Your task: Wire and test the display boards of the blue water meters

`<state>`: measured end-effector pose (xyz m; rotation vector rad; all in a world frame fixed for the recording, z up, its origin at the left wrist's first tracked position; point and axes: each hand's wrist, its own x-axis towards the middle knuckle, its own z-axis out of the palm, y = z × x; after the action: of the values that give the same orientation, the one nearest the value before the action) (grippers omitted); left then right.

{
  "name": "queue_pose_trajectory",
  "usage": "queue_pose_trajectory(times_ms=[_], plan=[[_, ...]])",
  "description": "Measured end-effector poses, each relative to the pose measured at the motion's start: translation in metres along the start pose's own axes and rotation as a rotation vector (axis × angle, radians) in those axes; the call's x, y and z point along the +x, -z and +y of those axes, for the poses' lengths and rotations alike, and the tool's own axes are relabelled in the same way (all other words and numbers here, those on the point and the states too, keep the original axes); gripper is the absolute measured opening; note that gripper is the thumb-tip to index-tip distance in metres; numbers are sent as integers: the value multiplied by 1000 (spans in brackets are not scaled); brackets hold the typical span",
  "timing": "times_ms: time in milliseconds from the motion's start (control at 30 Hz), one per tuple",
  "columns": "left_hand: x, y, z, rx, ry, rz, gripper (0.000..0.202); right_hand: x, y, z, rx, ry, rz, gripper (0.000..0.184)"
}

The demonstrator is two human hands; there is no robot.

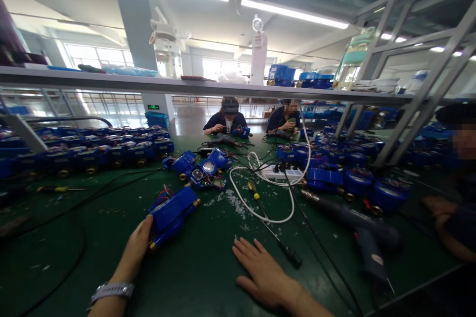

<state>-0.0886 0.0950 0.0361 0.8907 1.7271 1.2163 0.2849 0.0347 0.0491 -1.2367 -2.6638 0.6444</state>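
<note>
My left hand [137,250] grips the near end of a blue water meter [171,210] lying on the green table [201,267], its brass fittings showing. A watch sits on that wrist. My right hand [260,270] lies flat on the table, fingers spread, holding nothing. Just beyond its fingertips lies a screwdriver [273,230] with a yellow and black handle. More opened blue meters [208,168] lie a little farther back.
Rows of blue meters [92,151] fill the left and right of the table. A white power strip [282,173] with a looping white cable sits centre. A dark power screwdriver [357,233] lies at right. Two people work opposite; another person's arm is at far right.
</note>
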Motion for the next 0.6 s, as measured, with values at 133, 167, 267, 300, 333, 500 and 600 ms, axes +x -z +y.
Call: queue_pose_trajectory(times_ms=[133, 167, 267, 300, 333, 500, 600], plan=[[5, -4, 3, -5, 58, 33, 80, 35, 10, 18, -35, -10, 32, 63], [7, -5, 4, -7, 67, 45, 83, 46, 12, 25, -46, -17, 48, 63], [6, -8, 5, -18, 83, 77, 83, 80, 13, 43, -75, -74, 136, 63], [4, -9, 6, -25, 84, 84, 80, 89, 12, 47, -83, -101, 176, 63], [3, -9, 7, -31, 86, 88, 76, 97, 10, 48, -89, -125, 215, 62], [-4, -11, 13, -70, 97, 76, 69, 107, -10, 24, -87, -15, 233, 60], [-1, -10, 16, -104, 108, 50, 74, 105, -22, 3, -66, 111, 162, 61]])
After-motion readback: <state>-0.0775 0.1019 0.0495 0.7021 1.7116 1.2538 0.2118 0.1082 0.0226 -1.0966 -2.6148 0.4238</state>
